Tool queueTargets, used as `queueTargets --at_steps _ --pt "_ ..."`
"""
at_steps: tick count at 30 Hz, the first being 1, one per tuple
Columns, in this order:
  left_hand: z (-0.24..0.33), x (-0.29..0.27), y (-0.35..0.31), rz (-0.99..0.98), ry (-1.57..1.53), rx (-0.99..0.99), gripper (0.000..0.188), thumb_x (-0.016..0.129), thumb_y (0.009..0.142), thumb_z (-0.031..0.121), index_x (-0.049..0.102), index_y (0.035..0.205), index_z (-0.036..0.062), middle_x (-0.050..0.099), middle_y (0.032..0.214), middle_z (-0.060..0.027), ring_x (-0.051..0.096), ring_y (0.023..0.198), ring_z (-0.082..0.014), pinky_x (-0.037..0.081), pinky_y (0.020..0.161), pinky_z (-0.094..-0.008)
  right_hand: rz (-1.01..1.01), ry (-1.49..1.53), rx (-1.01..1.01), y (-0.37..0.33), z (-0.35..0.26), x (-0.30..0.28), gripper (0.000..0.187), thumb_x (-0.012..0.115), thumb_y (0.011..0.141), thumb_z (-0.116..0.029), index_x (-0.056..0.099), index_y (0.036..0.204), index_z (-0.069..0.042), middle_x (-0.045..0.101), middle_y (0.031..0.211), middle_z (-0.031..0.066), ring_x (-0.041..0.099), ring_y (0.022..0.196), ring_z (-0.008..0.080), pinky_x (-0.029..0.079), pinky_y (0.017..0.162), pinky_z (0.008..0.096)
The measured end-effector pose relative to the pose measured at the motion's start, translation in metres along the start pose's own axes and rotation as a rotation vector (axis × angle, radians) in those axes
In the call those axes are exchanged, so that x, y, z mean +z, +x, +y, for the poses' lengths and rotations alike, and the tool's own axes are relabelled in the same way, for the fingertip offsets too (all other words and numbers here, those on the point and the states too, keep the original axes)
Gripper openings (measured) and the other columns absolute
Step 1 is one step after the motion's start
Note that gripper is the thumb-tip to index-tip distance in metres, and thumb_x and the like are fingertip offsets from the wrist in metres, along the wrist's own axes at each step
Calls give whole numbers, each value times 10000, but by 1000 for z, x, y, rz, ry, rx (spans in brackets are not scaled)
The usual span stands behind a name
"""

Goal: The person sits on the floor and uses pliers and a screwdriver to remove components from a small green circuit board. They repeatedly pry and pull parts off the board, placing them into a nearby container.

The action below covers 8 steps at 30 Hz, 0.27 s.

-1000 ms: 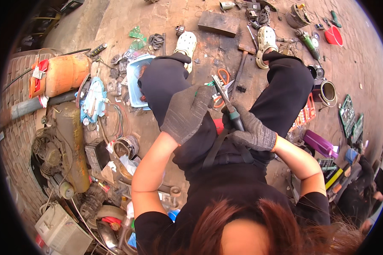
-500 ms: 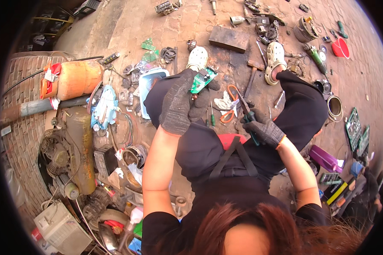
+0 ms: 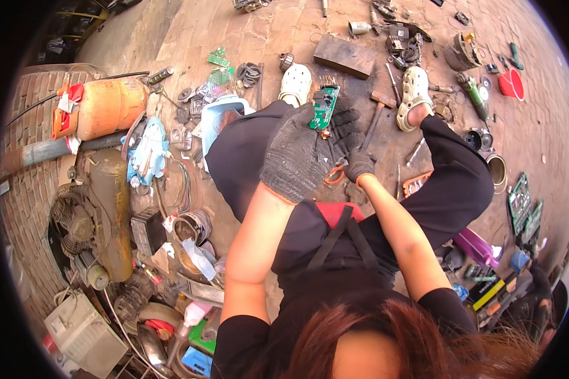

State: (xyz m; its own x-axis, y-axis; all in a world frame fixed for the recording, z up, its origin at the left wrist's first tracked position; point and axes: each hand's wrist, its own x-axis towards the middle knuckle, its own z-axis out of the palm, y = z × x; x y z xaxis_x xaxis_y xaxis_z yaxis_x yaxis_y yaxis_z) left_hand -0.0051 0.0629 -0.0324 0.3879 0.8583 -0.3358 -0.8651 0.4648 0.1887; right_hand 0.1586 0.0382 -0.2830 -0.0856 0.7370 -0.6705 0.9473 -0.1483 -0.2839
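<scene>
Both my hands wear dark grey knit gloves with orange cuffs. My left hand [image 3: 303,148] is closed around a green circuit board [image 3: 324,108], which sticks up between thumb and fingers with its component side showing. To its right, my right hand [image 3: 360,165] is low over the ground, its fingers closed around the lower end of the handle of a hammer [image 3: 377,115]. The hammer lies with its head away from me. Between my hands, the orange handle of a pair of scissors [image 3: 334,175] shows, mostly covered by the gloves.
A dark metal block [image 3: 344,55] lies ahead between my shoes. Loose green boards [image 3: 220,76] and a light blue basin [image 3: 216,114] are on the left, beyond them an orange gas cylinder [image 3: 104,107]. At right stand a red bowl [image 3: 511,84] and an angle grinder [image 3: 473,95].
My right hand has moved left and forward to the hammer handle; the dark green-handled pliers it held are out of sight. My left hand has shifted right, turning the board more upright.
</scene>
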Motion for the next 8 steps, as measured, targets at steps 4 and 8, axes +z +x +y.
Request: queueTargets --at_steps 4,8 --pt "-2 -1 2 10 -61 4 474 461 967 287 491 1254 -89 573 1182 -251 557 1132 -368 440 1000 -496 -41 -126 -238 -31 -9 -60 396 621 798 -312 658 1025 9 667 899 240 653 868 388 515 786 463" --pt "-3 -5 -1 7 -86 46 476 472 962 299 496 1263 -69 571 1199 -238 546 1148 -376 424 1016 -506 -78 -92 -480 -120 -42 -175 354 573 841 -321 702 937 -5 651 865 266 652 870 370 495 814 464"
